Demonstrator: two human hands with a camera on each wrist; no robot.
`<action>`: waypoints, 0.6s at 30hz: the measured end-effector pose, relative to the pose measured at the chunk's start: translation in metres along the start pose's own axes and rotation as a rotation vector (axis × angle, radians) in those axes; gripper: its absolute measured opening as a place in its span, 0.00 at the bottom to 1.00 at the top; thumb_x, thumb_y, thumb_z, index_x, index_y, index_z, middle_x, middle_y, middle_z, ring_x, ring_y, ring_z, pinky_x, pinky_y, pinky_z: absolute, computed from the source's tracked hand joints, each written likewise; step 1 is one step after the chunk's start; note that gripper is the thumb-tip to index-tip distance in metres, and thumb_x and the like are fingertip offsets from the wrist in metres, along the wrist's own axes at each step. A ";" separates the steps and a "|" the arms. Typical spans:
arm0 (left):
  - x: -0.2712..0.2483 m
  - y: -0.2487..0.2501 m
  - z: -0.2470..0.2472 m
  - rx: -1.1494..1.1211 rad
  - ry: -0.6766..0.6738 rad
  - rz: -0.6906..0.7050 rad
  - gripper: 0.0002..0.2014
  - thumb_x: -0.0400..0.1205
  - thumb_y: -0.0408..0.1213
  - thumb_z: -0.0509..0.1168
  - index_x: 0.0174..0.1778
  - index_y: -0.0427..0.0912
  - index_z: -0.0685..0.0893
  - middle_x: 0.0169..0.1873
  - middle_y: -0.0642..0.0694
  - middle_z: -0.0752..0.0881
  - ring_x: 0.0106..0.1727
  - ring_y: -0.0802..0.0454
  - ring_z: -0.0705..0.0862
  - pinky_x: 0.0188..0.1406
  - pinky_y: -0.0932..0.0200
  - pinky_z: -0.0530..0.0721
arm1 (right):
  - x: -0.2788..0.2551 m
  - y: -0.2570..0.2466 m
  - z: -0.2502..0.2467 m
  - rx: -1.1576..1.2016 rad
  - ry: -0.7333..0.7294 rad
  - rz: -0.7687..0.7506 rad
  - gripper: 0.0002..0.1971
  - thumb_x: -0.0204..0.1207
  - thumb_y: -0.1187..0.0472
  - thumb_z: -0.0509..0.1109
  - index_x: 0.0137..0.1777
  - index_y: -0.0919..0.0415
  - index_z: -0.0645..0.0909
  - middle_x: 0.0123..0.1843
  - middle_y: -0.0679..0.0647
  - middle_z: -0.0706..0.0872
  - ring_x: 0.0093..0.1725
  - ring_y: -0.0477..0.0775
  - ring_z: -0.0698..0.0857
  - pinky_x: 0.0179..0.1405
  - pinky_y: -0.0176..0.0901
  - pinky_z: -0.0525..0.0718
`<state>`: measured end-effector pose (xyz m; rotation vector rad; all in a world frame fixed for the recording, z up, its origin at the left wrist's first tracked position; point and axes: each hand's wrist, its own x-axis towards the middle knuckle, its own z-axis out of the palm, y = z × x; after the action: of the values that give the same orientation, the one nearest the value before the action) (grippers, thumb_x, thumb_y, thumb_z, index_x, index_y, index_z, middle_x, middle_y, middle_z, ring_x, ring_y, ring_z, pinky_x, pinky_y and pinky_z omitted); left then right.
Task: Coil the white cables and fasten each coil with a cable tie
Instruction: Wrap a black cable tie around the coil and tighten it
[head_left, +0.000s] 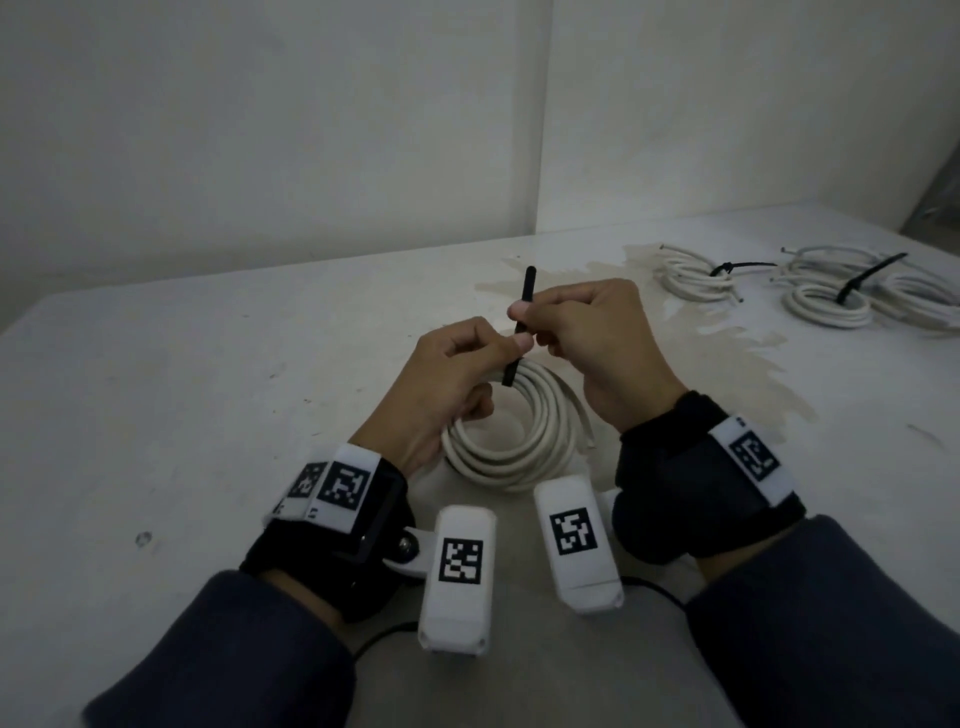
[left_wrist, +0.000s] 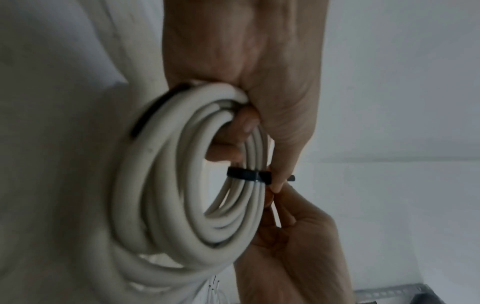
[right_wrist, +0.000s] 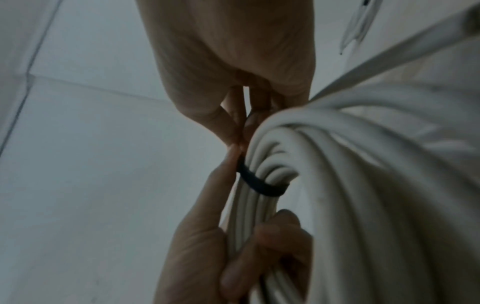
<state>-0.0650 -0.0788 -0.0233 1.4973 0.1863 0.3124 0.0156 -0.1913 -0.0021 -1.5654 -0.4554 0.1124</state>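
A person's left hand held a coil of white cable above the white table, fingers curled through the ring, while the thumb and forefinger of the right hand pinched the free tail of a black cable tie that stood up between the two hands. The wrist views showed the tie's band already looped round the gathered turns, its head against the left thumb; whether it had been drawn fully tight could not be told. At the table's far right lay finished work: one tied coil with a thin black tie, and beside it a cluster of further coils crossed by a broader black tie. By that showing the job looked well advanced, with this coil's cinching left to finish; no loose, uncoiled cable appeared in view
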 end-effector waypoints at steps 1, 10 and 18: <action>0.000 -0.001 0.000 0.002 0.005 -0.008 0.17 0.80 0.35 0.69 0.26 0.42 0.72 0.29 0.37 0.65 0.23 0.50 0.56 0.21 0.60 0.59 | 0.000 0.001 0.001 0.006 -0.002 0.025 0.04 0.70 0.68 0.77 0.37 0.70 0.89 0.28 0.55 0.85 0.24 0.40 0.78 0.26 0.29 0.74; -0.007 -0.010 -0.002 -0.115 0.166 -0.032 0.11 0.80 0.34 0.69 0.32 0.38 0.79 0.29 0.43 0.80 0.19 0.51 0.67 0.17 0.65 0.68 | -0.004 0.006 0.002 0.014 -0.330 0.138 0.13 0.80 0.57 0.69 0.54 0.67 0.87 0.48 0.60 0.88 0.48 0.52 0.84 0.48 0.39 0.82; -0.005 -0.008 0.009 -0.186 0.345 0.046 0.09 0.80 0.33 0.68 0.38 0.31 0.83 0.36 0.29 0.80 0.26 0.45 0.72 0.32 0.52 0.77 | -0.012 0.000 0.007 -0.135 -0.625 0.137 0.29 0.86 0.41 0.50 0.69 0.63 0.78 0.64 0.60 0.84 0.46 0.60 0.87 0.47 0.52 0.88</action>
<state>-0.0660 -0.0894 -0.0312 1.2574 0.3874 0.6094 0.0021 -0.1890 -0.0051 -1.6788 -0.8547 0.7009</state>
